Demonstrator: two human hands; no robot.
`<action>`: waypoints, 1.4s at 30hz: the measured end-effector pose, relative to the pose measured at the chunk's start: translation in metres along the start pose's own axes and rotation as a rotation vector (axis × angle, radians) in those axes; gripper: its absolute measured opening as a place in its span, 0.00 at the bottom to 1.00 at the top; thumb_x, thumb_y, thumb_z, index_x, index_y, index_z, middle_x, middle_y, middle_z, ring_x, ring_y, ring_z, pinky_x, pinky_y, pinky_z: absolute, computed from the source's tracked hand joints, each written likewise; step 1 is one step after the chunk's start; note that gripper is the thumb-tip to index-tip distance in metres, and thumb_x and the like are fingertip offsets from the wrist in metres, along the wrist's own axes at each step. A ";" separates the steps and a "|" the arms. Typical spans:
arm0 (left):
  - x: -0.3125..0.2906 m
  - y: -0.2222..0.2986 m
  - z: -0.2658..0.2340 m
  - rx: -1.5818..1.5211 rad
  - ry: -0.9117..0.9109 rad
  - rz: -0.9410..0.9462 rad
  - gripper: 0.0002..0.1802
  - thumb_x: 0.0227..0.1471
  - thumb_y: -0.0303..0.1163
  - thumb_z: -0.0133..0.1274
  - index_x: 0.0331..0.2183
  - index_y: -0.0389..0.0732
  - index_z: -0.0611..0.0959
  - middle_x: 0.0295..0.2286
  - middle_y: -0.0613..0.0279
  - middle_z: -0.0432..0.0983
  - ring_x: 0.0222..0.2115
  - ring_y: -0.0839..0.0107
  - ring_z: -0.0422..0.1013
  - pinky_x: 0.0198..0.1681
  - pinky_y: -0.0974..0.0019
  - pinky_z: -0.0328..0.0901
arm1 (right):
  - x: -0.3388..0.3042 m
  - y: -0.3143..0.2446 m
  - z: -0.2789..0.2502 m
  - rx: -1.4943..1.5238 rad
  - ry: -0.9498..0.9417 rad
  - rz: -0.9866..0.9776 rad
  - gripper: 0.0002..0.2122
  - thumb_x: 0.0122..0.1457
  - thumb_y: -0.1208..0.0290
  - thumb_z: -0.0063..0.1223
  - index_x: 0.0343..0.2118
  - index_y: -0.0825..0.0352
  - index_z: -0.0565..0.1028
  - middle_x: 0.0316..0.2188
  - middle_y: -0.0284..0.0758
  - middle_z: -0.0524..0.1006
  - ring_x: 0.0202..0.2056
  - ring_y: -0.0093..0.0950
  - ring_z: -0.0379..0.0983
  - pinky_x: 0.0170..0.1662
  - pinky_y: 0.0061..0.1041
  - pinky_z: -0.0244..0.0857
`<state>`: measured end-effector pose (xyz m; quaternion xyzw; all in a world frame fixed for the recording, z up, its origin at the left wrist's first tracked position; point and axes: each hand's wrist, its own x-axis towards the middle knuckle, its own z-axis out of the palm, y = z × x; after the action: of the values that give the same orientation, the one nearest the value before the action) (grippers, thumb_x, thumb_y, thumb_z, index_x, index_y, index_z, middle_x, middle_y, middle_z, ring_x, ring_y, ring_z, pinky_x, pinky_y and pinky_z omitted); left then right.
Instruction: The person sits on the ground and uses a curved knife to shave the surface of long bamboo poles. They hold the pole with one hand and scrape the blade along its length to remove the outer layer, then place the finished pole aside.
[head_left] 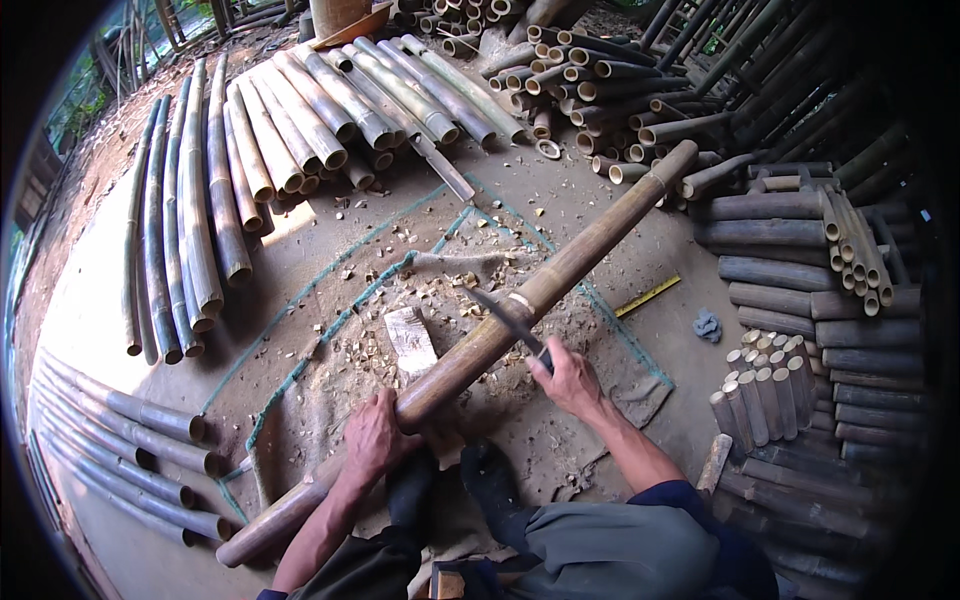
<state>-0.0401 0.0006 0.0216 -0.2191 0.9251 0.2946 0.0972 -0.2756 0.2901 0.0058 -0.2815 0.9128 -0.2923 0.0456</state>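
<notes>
A long brown bamboo pole (590, 245) slants across the work area from lower left to upper right. My left hand (370, 437) is wrapped over its lower part, close to my feet. In my right hand (570, 380) is the handle of a knife with a dark, slightly curved blade (505, 318). That blade crosses the pole near a pale, scraped node ring (517, 300); whether its edge touches the bamboo I cannot tell. Beside the pole, a pale wooden block (410, 342) lies among the shavings.
Sacking (300, 425) with green edging, strewn with chips, covers the ground. Bamboo poles (320, 110) lie in rows ahead and at left (130, 450). Cut bamboo lengths (770, 235) are stacked at right, near a yellow ruler (648, 297) and a crumpled grey-blue cloth (707, 325).
</notes>
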 end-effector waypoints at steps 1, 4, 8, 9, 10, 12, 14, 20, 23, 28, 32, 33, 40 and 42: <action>-0.012 0.002 0.011 0.056 0.106 -0.008 0.42 0.37 0.46 0.74 0.50 0.34 0.76 0.39 0.45 0.80 0.43 0.46 0.77 0.48 0.46 0.70 | -0.006 -0.026 -0.006 -0.077 -0.259 -0.221 0.19 0.70 0.52 0.55 0.43 0.68 0.69 0.29 0.51 0.80 0.31 0.55 0.81 0.33 0.54 0.73; -0.014 0.003 0.041 0.157 0.301 0.023 0.32 0.42 0.41 0.70 0.44 0.35 0.75 0.38 0.47 0.76 0.43 0.47 0.75 0.49 0.46 0.68 | -0.004 -0.004 -0.005 0.010 -0.004 0.143 0.19 0.69 0.52 0.55 0.43 0.66 0.68 0.29 0.50 0.78 0.32 0.56 0.80 0.35 0.53 0.73; -0.009 -0.008 0.027 0.062 0.162 -0.015 0.29 0.42 0.41 0.69 0.41 0.35 0.76 0.38 0.43 0.79 0.42 0.44 0.77 0.48 0.47 0.71 | -0.004 0.000 0.003 0.030 -0.088 -0.070 0.20 0.70 0.52 0.55 0.45 0.67 0.67 0.29 0.52 0.79 0.32 0.57 0.80 0.34 0.54 0.72; -0.011 -0.011 0.019 0.045 0.131 -0.041 0.30 0.42 0.42 0.70 0.42 0.35 0.77 0.38 0.41 0.80 0.42 0.43 0.78 0.47 0.46 0.71 | -0.004 -0.017 0.002 -0.004 -0.225 -0.217 0.19 0.70 0.53 0.55 0.44 0.67 0.67 0.29 0.52 0.78 0.31 0.57 0.80 0.33 0.55 0.71; -0.011 -0.006 0.017 0.013 0.083 -0.046 0.31 0.41 0.43 0.70 0.43 0.35 0.78 0.38 0.40 0.81 0.42 0.42 0.79 0.46 0.46 0.72 | -0.006 -0.019 0.000 -0.054 -0.171 -0.232 0.18 0.70 0.54 0.55 0.43 0.67 0.67 0.29 0.53 0.78 0.31 0.58 0.79 0.33 0.56 0.70; -0.003 0.006 0.009 -0.004 -0.008 -0.070 0.31 0.40 0.43 0.70 0.42 0.34 0.78 0.37 0.39 0.83 0.41 0.42 0.80 0.46 0.45 0.73 | -0.005 -0.009 0.000 -0.061 -0.053 0.001 0.18 0.70 0.55 0.55 0.43 0.67 0.67 0.29 0.53 0.78 0.32 0.58 0.79 0.33 0.56 0.71; 0.003 0.011 0.006 -0.018 -0.057 -0.070 0.32 0.39 0.44 0.70 0.41 0.34 0.79 0.37 0.39 0.83 0.40 0.41 0.81 0.46 0.45 0.73 | -0.008 -0.008 0.014 0.074 0.046 0.128 0.17 0.70 0.55 0.55 0.43 0.66 0.67 0.28 0.53 0.78 0.32 0.56 0.80 0.32 0.55 0.71; 0.007 0.013 -0.008 -0.061 -0.128 -0.061 0.34 0.37 0.44 0.70 0.43 0.33 0.80 0.37 0.38 0.83 0.41 0.42 0.81 0.47 0.46 0.74 | 0.005 0.011 0.005 0.076 0.171 0.085 0.21 0.72 0.52 0.52 0.43 0.71 0.69 0.29 0.51 0.76 0.30 0.55 0.76 0.34 0.50 0.68; 0.007 0.011 -0.020 -0.079 -0.205 -0.067 0.32 0.37 0.44 0.69 0.42 0.33 0.81 0.37 0.37 0.84 0.41 0.42 0.81 0.47 0.46 0.74 | 0.003 0.014 0.001 0.064 0.083 0.175 0.21 0.72 0.51 0.51 0.41 0.70 0.69 0.27 0.49 0.76 0.28 0.52 0.75 0.34 0.50 0.67; 0.013 0.003 -0.020 -0.172 -0.225 0.005 0.30 0.34 0.44 0.69 0.38 0.32 0.84 0.34 0.39 0.84 0.40 0.44 0.81 0.47 0.48 0.74 | 0.001 0.009 0.006 0.036 0.119 0.041 0.18 0.72 0.54 0.52 0.41 0.69 0.69 0.26 0.48 0.76 0.29 0.50 0.76 0.34 0.49 0.68; 0.016 -0.020 -0.018 -0.244 -0.267 0.013 0.33 0.32 0.44 0.72 0.40 0.33 0.86 0.33 0.42 0.85 0.39 0.47 0.82 0.47 0.50 0.74 | 0.008 0.001 0.006 0.102 0.000 0.071 0.18 0.71 0.54 0.53 0.42 0.68 0.68 0.23 0.47 0.74 0.28 0.51 0.78 0.34 0.50 0.69; 0.017 -0.023 -0.017 -0.287 -0.297 0.010 0.33 0.32 0.44 0.73 0.41 0.34 0.86 0.33 0.43 0.85 0.39 0.48 0.82 0.47 0.51 0.74 | 0.001 -0.015 -0.003 0.033 -0.215 -0.050 0.18 0.71 0.53 0.54 0.43 0.67 0.67 0.22 0.47 0.74 0.28 0.53 0.78 0.33 0.51 0.70; 0.033 -0.019 -0.021 -0.317 -0.465 -0.025 0.35 0.29 0.44 0.76 0.42 0.36 0.88 0.36 0.47 0.87 0.40 0.56 0.83 0.48 0.55 0.74 | 0.000 0.015 -0.001 0.091 0.015 0.114 0.20 0.71 0.52 0.53 0.42 0.67 0.67 0.26 0.49 0.77 0.28 0.50 0.80 0.32 0.50 0.72; 0.029 -0.024 -0.025 -0.334 -0.483 -0.053 0.36 0.29 0.44 0.76 0.43 0.36 0.88 0.36 0.49 0.87 0.39 0.56 0.83 0.48 0.55 0.74 | -0.011 -0.009 -0.001 0.013 -0.169 -0.225 0.20 0.69 0.52 0.56 0.44 0.66 0.65 0.26 0.50 0.77 0.28 0.54 0.79 0.32 0.50 0.72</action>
<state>-0.0562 -0.0418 0.0203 -0.1797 0.8078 0.4839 0.2846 -0.2622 0.2903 0.0108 -0.4053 0.8665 -0.2767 0.0910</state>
